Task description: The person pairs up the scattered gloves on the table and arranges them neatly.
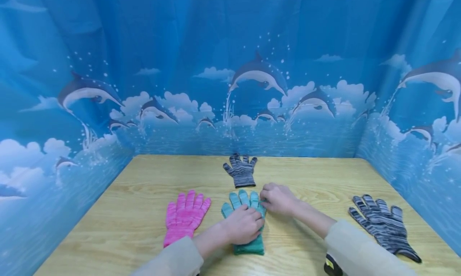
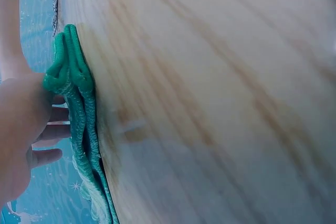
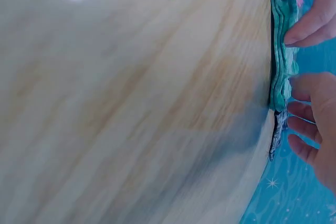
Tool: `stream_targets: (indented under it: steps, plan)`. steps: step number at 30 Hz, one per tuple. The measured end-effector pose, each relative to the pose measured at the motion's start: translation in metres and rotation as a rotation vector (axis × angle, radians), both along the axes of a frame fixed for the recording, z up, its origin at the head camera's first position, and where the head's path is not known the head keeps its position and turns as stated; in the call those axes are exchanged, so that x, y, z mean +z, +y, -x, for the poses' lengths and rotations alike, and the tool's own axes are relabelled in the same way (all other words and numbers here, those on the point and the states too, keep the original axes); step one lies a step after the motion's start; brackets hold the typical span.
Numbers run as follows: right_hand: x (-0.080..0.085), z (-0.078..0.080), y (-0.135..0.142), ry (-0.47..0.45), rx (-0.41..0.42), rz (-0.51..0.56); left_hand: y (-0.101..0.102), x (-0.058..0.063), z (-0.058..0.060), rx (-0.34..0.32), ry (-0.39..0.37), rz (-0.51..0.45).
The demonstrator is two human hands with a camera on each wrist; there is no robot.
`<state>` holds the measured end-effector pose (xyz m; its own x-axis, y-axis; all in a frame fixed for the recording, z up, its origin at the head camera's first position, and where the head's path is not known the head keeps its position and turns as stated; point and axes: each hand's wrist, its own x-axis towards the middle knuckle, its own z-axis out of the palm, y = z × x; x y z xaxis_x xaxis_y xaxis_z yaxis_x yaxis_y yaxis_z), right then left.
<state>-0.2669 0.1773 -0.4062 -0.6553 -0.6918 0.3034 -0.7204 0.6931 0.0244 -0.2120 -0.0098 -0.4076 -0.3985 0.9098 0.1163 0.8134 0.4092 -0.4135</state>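
Two teal-green knit gloves [image 1: 249,249] lie stacked at the middle of the table, their fingers pointing away from me. My left hand [image 1: 244,225] rests across the palm area, and its fingertips press on the fabric. In the left wrist view the layered edge of the green gloves [image 2: 79,108] shows the folds at the cuff. My right hand [image 1: 279,198] touches the finger edge on the right side. In the right wrist view, my right hand [image 3: 320,114] has loosely bent fingers beside the stack's end, with my left hand [image 3: 315,19] above it.
A pink glove [image 1: 183,216] lies left of the green stack. One grey-black striped glove [image 1: 243,173] is behind it, and another striped glove [image 1: 385,224] lies at the right. Blue dolphin-print curtains [image 1: 230,68] surround the wooden table [image 1: 144,188] at the back and sides.
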Motion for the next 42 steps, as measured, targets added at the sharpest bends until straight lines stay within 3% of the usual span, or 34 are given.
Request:
stream_targets:
  steps: [5,12,23,28,34,42]
  plan:
    - [-0.002,-0.005,0.004,-0.013,0.111,-0.041,-0.008,0.003,-0.001,-0.079,0.010,-0.008]
    - [-0.008,-0.007,0.008,-0.029,0.134,-0.013,-0.017,0.002,-0.003,-0.190,-0.045,-0.008]
    - [-0.008,-0.005,0.010,-0.003,0.142,-0.023,-0.019,-0.001,-0.003,-0.173,-0.099,0.005]
    - [-0.006,-0.002,0.008,-0.003,0.147,-0.035,-0.018,-0.001,-0.004,-0.183,-0.045,0.025]
    - [0.001,0.006,-0.005,-0.092,0.062,0.021,-0.019,-0.001,-0.004,-0.172,-0.011,0.029]
    - [-0.002,0.015,-0.015,-0.057,0.129,-0.026,-0.018,0.000,-0.003,-0.182,0.002,0.026]
